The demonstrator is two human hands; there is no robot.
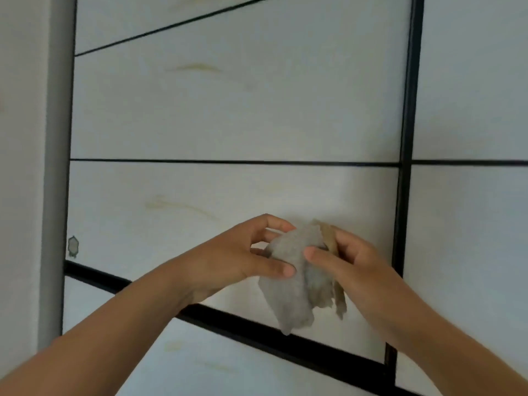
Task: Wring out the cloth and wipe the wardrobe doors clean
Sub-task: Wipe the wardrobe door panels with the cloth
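Both the left hand (228,261) and right hand (351,261) pinch the grey cloth (294,284) before the wardrobe door (228,124). Best bunch it into a firm pad first.

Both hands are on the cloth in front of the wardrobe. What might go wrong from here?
1. The crumpled grey cloth is pinched only by the fingers of the left hand and right hand, its lower part dangling; it may slip during a regrip.
2. Wiped while bunched like this, it may smear the yellowish streak on the white wardrobe door panel rather than lift it.
3. If poorly wrung, drips could run onto the black frame strip below.
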